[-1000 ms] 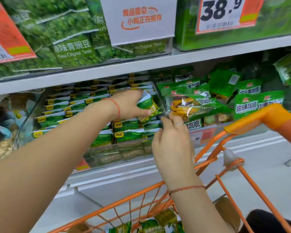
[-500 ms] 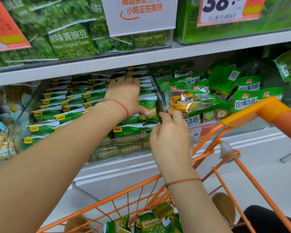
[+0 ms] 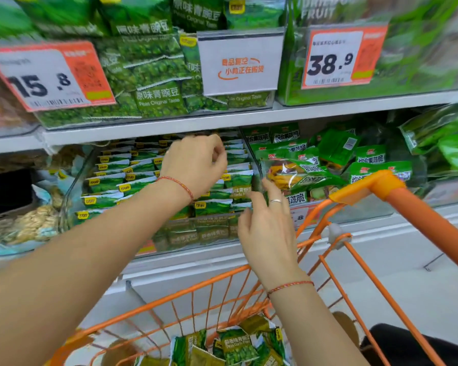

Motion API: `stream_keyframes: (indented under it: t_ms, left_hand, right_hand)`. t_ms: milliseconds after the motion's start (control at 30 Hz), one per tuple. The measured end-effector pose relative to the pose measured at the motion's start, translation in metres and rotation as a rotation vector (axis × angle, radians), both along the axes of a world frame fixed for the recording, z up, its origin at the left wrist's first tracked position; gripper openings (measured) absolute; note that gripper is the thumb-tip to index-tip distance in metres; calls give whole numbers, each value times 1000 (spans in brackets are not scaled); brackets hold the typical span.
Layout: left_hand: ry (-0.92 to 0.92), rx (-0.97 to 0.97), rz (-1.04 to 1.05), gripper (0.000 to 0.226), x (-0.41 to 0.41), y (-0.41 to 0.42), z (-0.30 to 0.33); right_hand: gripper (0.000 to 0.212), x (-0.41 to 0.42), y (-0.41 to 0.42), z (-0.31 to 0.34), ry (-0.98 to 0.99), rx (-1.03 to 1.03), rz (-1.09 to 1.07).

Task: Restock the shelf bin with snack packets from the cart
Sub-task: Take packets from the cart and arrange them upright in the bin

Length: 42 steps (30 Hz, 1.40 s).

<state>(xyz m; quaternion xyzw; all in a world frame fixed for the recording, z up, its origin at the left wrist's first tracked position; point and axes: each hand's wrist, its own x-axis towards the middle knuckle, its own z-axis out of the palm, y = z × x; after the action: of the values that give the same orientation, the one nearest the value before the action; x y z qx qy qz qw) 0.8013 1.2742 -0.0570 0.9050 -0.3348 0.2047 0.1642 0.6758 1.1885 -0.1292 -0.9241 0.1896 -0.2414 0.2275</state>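
L hand (image 3: 196,165) is held over snack packets (image 3: 132,178) in shelf bin (image 3: 74,186), fingers loosely curled, nothing gripped; R hand (image 3: 267,228) fingers are spread at packets' front edge.

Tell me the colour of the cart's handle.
Orange; the cart's handle shows best in the head view.

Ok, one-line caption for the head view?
Both hands at the pea-packet shelf bin, holding nothing, above the orange cart.
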Motion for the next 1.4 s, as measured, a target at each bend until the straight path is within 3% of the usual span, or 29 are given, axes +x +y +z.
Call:
stream_keyframes:
  t_ms: [67, 133, 167, 233, 300, 367, 500, 667, 733, 833, 900, 967, 1033, 1100, 1233, 1333, 1400]
  left_hand:
    - [6, 138, -165, 27, -8, 23, -2]
    - [39, 451, -286, 43, -17, 36, -19]
    - [66, 601, -285, 50, -21, 39, -29]
    - [159, 700, -209, 54, -23, 37, -40]
    - [219, 670, -122, 53, -22, 35, -43]
    - [158, 645, -38, 51, -21, 33, -41]
    - [83, 618, 99, 26, -22, 34, -35]
    - [44, 566, 162, 26, -35, 34, -28]
    - [-34, 473, 86, 33, -45, 37, -26]
    - [-100, 65, -229, 28, -85, 57, -26]
    - [149, -56, -422, 23, -128, 80, -26]
    - [440, 176, -468, 24, -159, 98, -33]
    - [586, 536, -423, 29, -172, 111, -56]
    - [690, 742, -351, 37, -175, 119, -89]
    - [689, 845, -288, 57, -177, 113, -156]
    - [605, 928, -316, 71, -182, 92, -183]
    - [584, 960, -321, 70, -185, 79, -196]
  right_hand:
    - [33, -11, 4, 1, -29, 22, 24]
    - [31, -22, 9, 3, -26, 43, 50]
    - [31, -28, 12, 6, -15, 44, 64]
    - [31, -37, 18, 13, 8, 26, 82]
    - [31, -46, 18, 21, 44, -14, 89]
    - [34, -55, 14, 26, 105, -58, 96]
    - [34, -73, 5, 37, 177, -60, 93]
    - [30, -92, 5, 50, 294, -71, 186]
    - [26, -98, 7, 49, 401, -70, 254]
    - [26, -102, 19, 34, 672, -80, 366]
    - [26, -102, 28, 13, 901, -154, 435]
    - [22, -101, 33, -13, 1081, -228, 478]
    - [15, -98, 33, -36, 1149, -340, 511]
    - [19, -94, 28, -53, 1139, -439, 524]
    - [47, -89, 9, -84, 1095, -471, 486]
    - [67, -87, 7, -102, 1103, -380, 484]
    - [70, -86, 8, -111, 1125, -344, 505]
